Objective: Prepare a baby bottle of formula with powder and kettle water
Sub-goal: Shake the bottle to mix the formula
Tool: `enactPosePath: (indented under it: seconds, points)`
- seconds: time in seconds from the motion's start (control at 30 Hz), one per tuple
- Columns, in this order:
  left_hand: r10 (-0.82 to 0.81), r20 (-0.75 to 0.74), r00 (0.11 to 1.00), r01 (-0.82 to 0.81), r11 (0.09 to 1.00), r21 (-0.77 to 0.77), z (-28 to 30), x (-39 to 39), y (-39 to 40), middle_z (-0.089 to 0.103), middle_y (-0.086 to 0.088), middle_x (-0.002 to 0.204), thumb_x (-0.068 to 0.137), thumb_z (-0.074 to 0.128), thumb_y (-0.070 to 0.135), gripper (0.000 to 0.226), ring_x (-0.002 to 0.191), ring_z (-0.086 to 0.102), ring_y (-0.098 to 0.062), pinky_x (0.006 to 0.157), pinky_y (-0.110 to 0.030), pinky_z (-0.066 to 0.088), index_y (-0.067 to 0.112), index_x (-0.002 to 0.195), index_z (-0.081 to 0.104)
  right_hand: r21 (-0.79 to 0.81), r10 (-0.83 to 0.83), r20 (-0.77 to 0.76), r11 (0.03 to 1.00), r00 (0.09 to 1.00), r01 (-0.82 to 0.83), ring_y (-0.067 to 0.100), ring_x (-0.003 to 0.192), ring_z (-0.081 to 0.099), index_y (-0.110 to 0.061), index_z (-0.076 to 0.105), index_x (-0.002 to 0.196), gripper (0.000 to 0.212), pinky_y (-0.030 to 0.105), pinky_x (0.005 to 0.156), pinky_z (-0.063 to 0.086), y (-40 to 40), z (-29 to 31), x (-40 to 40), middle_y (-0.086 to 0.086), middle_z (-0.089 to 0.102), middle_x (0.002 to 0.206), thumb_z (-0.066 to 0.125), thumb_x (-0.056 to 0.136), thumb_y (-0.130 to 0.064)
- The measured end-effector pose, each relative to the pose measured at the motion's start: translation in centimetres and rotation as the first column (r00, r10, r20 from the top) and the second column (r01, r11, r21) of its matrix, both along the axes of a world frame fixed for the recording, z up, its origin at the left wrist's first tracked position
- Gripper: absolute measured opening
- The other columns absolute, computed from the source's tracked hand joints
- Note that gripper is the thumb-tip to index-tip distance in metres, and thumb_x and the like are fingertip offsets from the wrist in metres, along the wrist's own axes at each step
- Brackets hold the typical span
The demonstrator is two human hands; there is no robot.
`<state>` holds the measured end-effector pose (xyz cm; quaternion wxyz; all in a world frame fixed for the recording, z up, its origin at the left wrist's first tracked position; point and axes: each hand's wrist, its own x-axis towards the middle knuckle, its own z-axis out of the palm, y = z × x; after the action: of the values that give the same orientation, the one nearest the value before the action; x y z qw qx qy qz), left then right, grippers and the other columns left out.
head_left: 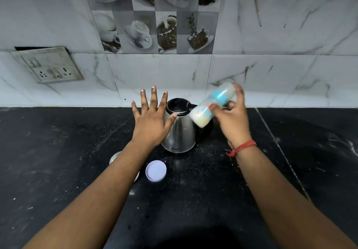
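The black speckled stone tabletop [58, 151] carries everything, with white grains scattered over it around the middle. Upright on it, near the back wall, stands the stainless-steel electric kettle with a black lid and handle [179, 130], lid closed. In front of the kettle a round white plastic lid [156, 170] lies flat, and just to its left a round tin with a pale rim [115, 156] is largely hidden under the left forearm.

The left hand [150, 121] is spread fully open, fingers splayed, holding nothing, hovering just beside the kettle; whether the thumb touches the steel wall cannot be told. The right hand [231, 121], a red thread at its wrist, is closed around the clear baby bottle with a turquoise collar and milky contents [212, 104], which is held in the air above and to the right of the kettle, partly in front of its handle.

The bottle is blurred, which suggests shaking to mix. Its long axis is steeply tilted, running from lower left to upper right; the milky base end points down-left toward the kettle and the collared end up-right toward the wall.

Several risks are judged likely. If the collar is not screwed tight, liquid could be thrown out by the shaking. The base could be knocked against the kettle. The bare left hand could be scalded should the kettle wall be hot.
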<state>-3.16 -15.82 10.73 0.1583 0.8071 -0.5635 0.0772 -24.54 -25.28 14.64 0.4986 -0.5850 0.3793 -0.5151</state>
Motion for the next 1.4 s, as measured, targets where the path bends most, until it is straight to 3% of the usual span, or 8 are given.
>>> enactPosePath:
  seconds: [0.2,0.6,0.73,0.9,1.03,1.17,1.3,1.4]
  points:
    - [-0.008,0.008,1.000,0.007,1.000,0.019,0.0,0.0,0.2,-0.023,-0.006,0.170,0.098,0.009,0.073,0.078,0.154,-0.027,-0.035,0.122,-0.067,-0.008,0.034,0.163,-0.008,-0.016,0.147,-0.235,0.988,0.961,-0.155,0.015,0.095,0.072,-0.049,0.031,0.146,0.092,0.037,0.091,0.057,0.7,-0.9,0.3,0.002,0.070,0.107,0.083,0.078,-0.017]
    - [0.000,-0.021,1.000,0.000,1.000,0.004,-0.1,0.4,0.2,-0.023,-0.006,0.170,0.097,0.007,0.075,0.080,0.154,-0.028,-0.034,0.121,-0.067,-0.010,0.034,0.163,-0.007,0.087,-0.089,0.185,0.994,0.979,0.074,0.014,0.099,0.072,-0.045,0.031,0.144,0.084,0.049,0.095,0.057,-0.1,-0.1,-0.2,0.006,0.069,0.117,0.078,0.077,-0.021]
    - [0.003,-0.021,1.000,-0.003,1.000,0.015,-0.2,0.4,0.3,-0.025,-0.005,0.169,0.097,0.008,0.074,0.079,0.153,-0.031,-0.034,0.121,-0.066,-0.011,0.034,0.163,-0.009,0.004,0.117,-0.135,0.993,0.984,-0.118,0.013,0.100,0.071,-0.045,0.028,0.148,0.091,0.039,0.093,0.056,0.6,-1.6,0.2,-0.003,0.067,0.112,0.079,0.082,-0.010]
    - [0.004,-0.030,1.000,-0.004,1.000,0.000,-0.3,0.3,0.2,-0.024,-0.005,0.170,0.099,0.010,0.073,0.078,0.154,-0.029,-0.034,0.120,-0.065,-0.012,0.034,0.163,-0.008,0.102,-0.202,0.182,0.977,0.962,0.186,0.014,0.104,0.070,-0.042,0.027,0.148,0.085,0.039,0.093,0.059,-0.1,-0.2,-0.9,0.004,0.066,0.122,0.077,0.083,-0.018]
    - [0.004,-0.028,1.000,-0.004,1.000,0.015,-0.4,0.1,0.2,-0.024,-0.005,0.170,0.097,0.009,0.074,0.079,0.154,-0.028,-0.034,0.121,-0.067,-0.009,0.033,0.163,-0.008,0.032,0.107,-0.144,0.994,0.984,-0.104,0.007,0.096,0.071,-0.042,0.032,0.148,0.088,0.029,0.087,0.058,1.3,-1.5,-0.1,-0.004,0.068,0.109,0.080,0.083,-0.008]
    - [-0.003,-0.041,0.999,0.003,1.000,-0.004,-0.5,0.0,0.3,-0.023,-0.005,0.170,0.096,0.007,0.075,0.080,0.154,-0.028,-0.033,0.121,-0.066,-0.010,0.034,0.163,-0.007,0.117,-0.123,0.149,0.987,0.981,0.106,0.008,0.097,0.072,-0.044,0.033,0.142,0.079,0.040,0.093,0.059,0.5,-0.4,-0.6,0.002,0.068,0.114,0.076,0.086,-0.008]
    - [0.000,-0.023,1.000,0.000,1.000,0.008,-0.4,-0.1,0.2,-0.023,-0.005,0.170,0.096,0.005,0.075,0.081,0.154,-0.027,-0.034,0.121,-0.067,-0.009,0.033,0.164,-0.008,0.044,0.087,-0.157,0.996,0.984,-0.081,0.012,0.098,0.070,-0.042,0.033,0.148,0.088,0.045,0.096,0.057,1.7,-1.9,0.4,-0.004,0.066,0.111,0.081,0.082,-0.012]
    - [0.002,-0.028,1.000,-0.003,1.000,-0.010,-0.4,0.2,0.2,-0.022,-0.006,0.171,0.098,0.010,0.073,0.079,0.154,-0.027,-0.034,0.121,-0.066,-0.009,0.033,0.164,-0.007,0.121,0.006,0.001,0.993,1.000,-0.006,0.017,0.098,0.072,-0.050,0.037,0.141,0.083,0.051,0.094,0.057,1.1,-1.4,-0.1,0.002,0.070,0.107,0.081,0.078,-0.019]
